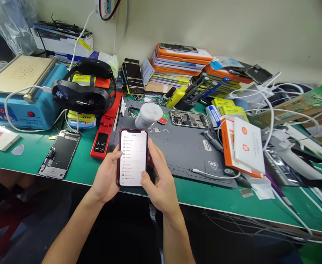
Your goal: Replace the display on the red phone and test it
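Note:
A smartphone (pixel 133 157) with a lit white screen showing a list of lines is held upright between both hands, over the bench's front edge. My left hand (pixel 107 178) is closed round its left side, the thumb along the edge. My right hand (pixel 161 179) grips the right side, with its thumb on the lower right of the screen. Just behind the phone stands a white round container (pixel 149 115) on a dark grey work mat (pixel 177 150). An opened phone body (pixel 190 119) lies on the mat, showing its inner parts.
To the left are a detached phone screen (pixel 60 154), a red folding device (pixel 101 137), a black headset (pixel 82 95) and a blue heating machine (pixel 23 110). On the right lie an orange-and-white box (pixel 243 145), white cables (pixel 271 106) and a pen holder (pixel 187 101). Orange boxes (pixel 180 58) are stacked behind.

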{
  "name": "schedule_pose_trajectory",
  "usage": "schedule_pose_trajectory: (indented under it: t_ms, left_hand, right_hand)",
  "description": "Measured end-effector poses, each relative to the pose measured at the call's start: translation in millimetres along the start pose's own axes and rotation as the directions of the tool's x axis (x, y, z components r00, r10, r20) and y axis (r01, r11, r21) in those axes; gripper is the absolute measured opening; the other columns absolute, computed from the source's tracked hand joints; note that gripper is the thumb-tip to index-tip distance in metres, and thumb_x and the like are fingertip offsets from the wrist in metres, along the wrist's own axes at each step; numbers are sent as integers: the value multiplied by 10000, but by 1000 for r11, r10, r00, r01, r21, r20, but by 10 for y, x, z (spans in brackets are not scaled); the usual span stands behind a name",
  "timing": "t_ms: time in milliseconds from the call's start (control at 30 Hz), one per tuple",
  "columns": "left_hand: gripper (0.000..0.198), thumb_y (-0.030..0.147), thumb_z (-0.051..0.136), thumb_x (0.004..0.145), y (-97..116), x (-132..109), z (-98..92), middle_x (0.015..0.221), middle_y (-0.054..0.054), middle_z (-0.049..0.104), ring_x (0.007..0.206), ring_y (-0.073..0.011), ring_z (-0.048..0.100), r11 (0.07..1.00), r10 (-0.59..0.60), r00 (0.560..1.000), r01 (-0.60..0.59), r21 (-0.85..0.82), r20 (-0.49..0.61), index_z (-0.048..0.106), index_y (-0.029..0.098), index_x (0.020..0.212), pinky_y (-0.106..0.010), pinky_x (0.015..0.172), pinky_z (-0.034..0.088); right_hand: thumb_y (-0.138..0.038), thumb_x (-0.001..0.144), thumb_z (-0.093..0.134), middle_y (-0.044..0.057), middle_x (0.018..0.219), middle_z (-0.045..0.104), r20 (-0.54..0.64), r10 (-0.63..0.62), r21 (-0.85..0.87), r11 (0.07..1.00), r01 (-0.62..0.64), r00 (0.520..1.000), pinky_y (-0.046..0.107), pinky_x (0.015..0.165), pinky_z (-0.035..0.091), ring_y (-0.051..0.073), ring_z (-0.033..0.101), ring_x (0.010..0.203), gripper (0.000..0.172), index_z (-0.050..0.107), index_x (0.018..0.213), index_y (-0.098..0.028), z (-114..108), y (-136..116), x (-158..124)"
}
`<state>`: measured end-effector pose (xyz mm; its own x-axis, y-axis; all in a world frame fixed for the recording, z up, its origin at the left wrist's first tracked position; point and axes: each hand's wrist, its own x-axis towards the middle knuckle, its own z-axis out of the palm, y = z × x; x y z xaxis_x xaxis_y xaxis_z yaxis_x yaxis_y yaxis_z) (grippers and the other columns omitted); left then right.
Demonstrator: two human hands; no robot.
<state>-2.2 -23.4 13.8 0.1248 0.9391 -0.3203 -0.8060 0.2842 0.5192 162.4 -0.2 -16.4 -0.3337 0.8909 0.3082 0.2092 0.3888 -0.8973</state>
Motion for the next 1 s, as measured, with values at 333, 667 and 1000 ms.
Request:
schedule_pose_trajectory:
  t_ms: [333,667,1000]
  left_hand:
    - [638,400,704,932,5,-4,27,1375,-92,778,1322,-379,698,999,12,1000,-12,36,0,611,222,1538,-485,1155,520]
    - [669,383,716,928,13,-8,44,1360,-82,787,1292,-374,718,1000,18,1000,-18,5,9,590,242,1570,-484,1137,532]
    - [684,406,739,904,11,-7,30,1360,-91,783,1294,-388,712,1000,10,1000,-10,20,5,599,231,1550,-484,1122,536]
  right_hand:
    - [-385,1118,604,24,1737,506,-79,59,136,990,-47,995,488,1222,564,304,558,1552,546,522,1658,-374,11,8,11]
    - [-396,1114,600,40,1749,483,-42,60,102,993,-56,997,488,1210,572,310,552,1552,587,473,1687,-374,5,3,11]
    - [-221,1057,551,25,1768,440,-14,13,51,999,-13,1000,499,1264,518,296,497,1589,708,388,1729,-375,1,4,2]
